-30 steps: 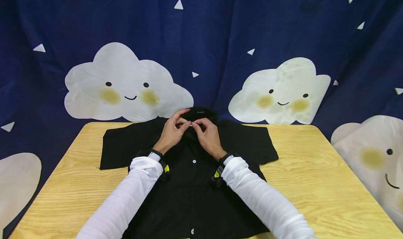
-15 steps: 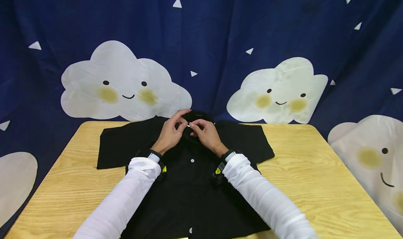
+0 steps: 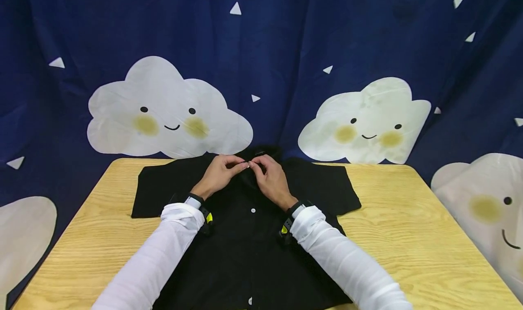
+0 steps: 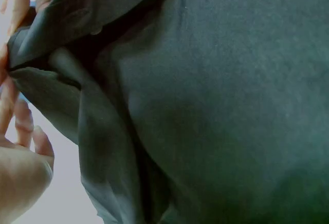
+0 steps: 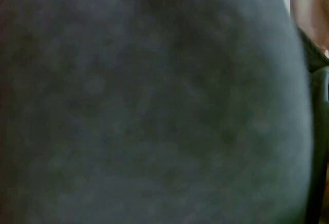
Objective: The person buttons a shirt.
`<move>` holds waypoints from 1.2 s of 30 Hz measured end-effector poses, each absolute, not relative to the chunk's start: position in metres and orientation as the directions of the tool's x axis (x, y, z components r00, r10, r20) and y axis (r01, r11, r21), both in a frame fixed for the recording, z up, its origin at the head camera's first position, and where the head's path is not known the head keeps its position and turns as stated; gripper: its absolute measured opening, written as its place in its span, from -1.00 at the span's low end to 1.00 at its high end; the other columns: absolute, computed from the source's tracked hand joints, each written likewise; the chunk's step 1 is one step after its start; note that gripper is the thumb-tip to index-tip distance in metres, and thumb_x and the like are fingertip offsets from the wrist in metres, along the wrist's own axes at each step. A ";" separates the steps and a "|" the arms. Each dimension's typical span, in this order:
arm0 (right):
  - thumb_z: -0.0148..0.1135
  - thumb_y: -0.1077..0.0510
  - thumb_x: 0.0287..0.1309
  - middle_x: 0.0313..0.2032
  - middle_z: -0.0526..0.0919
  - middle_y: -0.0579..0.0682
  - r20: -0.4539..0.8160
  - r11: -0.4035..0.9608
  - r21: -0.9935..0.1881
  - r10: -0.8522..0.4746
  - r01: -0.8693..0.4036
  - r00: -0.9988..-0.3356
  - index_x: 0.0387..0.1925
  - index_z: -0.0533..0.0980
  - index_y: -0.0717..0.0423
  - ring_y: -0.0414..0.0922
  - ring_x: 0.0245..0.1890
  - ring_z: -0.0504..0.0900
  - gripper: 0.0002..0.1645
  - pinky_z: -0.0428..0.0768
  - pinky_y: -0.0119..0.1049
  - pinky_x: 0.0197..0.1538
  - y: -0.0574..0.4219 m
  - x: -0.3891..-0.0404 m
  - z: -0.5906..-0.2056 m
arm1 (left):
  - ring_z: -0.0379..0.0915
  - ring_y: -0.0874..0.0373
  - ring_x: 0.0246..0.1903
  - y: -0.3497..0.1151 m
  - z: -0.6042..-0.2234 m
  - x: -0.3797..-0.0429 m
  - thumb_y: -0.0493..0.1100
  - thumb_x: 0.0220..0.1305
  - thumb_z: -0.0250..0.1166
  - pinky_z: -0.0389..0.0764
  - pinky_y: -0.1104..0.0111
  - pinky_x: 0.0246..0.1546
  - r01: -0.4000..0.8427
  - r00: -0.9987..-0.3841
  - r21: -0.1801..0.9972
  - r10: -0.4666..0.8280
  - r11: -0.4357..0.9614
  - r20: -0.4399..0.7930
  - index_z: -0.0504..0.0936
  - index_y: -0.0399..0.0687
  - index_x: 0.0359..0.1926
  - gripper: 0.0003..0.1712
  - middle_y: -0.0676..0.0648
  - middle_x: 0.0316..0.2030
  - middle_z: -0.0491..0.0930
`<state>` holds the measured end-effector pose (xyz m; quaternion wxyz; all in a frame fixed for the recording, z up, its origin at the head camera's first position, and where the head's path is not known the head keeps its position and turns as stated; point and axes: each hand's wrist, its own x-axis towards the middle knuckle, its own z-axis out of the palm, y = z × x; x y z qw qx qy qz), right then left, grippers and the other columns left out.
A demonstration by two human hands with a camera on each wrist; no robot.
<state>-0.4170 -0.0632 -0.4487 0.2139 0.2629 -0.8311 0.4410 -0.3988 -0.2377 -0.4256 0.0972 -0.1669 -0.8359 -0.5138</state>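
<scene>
A black short-sleeved button-up shirt (image 3: 229,255) lies spread front up, collar (image 3: 261,152) at the far side. Both hands work just below that collar. The left hand (image 3: 216,176) pinches the front edge between thumb and index finger. Right against it, the right hand (image 3: 273,181) pinches there too, and a small white button shows between the fingertips. Another white button (image 3: 253,210) sits lower on the front. In the left wrist view, fingers hold the lifted edge of the shirt (image 4: 231,90) at far left. Blurred shirt cloth (image 5: 154,106) fills most of the right wrist view.
The shirt lies on a light wooden table (image 3: 408,237), with wood showing on both sides. Behind the far edge hangs a dark blue curtain (image 3: 278,37) printed with white clouds. Small strapped devices sit on both wrists over the shirt front.
The left hand's raised index finger has come down and its thumb has straightened. The right fingertips, slightly apart half a second ago, have closed up against the left ones. The shirt stays in place.
</scene>
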 end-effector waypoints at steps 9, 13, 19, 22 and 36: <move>0.18 0.09 0.29 -0.40 0.59 -0.11 0.543 0.441 -0.679 -0.237 -0.587 -0.806 -0.33 0.59 0.09 -0.29 -0.51 0.57 -0.84 0.51 -0.32 -0.32 -0.066 -0.417 -0.443 | 0.39 0.00 -0.14 -0.241 -0.426 -0.403 -0.24 0.33 0.20 0.35 0.17 -0.06 0.471 -0.881 0.740 0.204 0.481 0.427 0.71 -0.24 -0.18 -0.80 -0.12 -0.18 0.66; 0.20 0.14 0.27 -0.39 0.62 -0.07 0.521 0.410 -0.716 -0.225 -0.565 -0.823 -0.34 0.59 0.13 -0.27 -0.53 0.59 -0.85 0.52 -0.35 -0.38 -0.068 -0.416 -0.442 | 0.38 0.02 -0.15 -0.242 -0.427 -0.404 -0.26 0.33 0.19 0.35 0.19 -0.08 0.475 -0.879 0.733 0.223 0.487 0.422 0.71 -0.24 -0.18 -0.80 -0.11 -0.18 0.65; 0.20 0.12 0.26 -0.37 0.63 -0.06 0.496 0.393 -0.744 -0.217 -0.540 -0.841 -0.34 0.60 0.13 -0.26 -0.52 0.62 -0.84 0.54 -0.35 -0.36 -0.068 -0.415 -0.441 | 0.38 0.02 -0.10 -0.242 -0.422 -0.403 -0.27 0.35 0.16 0.34 0.16 -0.01 0.478 -0.878 0.733 0.262 0.484 0.400 0.69 -0.24 -0.19 -0.81 -0.10 -0.19 0.63; 0.20 0.12 0.27 -0.38 0.60 -0.06 0.519 0.400 -0.721 -0.229 -0.566 -0.823 -0.34 0.59 0.12 -0.24 -0.47 0.59 -0.85 0.52 -0.33 -0.31 -0.066 -0.417 -0.441 | 0.42 0.03 -0.15 -0.239 -0.419 -0.402 -0.28 0.34 0.15 0.37 0.16 -0.05 0.470 -0.883 0.745 0.260 0.474 0.391 0.68 -0.26 -0.23 -0.82 -0.11 -0.23 0.63; 0.18 0.15 0.28 -0.45 0.60 -0.03 0.538 0.366 -0.729 -0.215 -0.578 -0.815 -0.35 0.59 0.17 -0.20 -0.50 0.57 -0.83 0.51 -0.33 -0.38 -0.065 -0.417 -0.440 | 0.45 0.08 -0.28 -0.234 -0.418 -0.401 -0.24 0.29 0.25 0.43 0.29 -0.23 0.378 -0.926 0.834 0.174 0.402 0.335 0.69 -0.27 -0.24 -0.84 -0.10 -0.29 0.65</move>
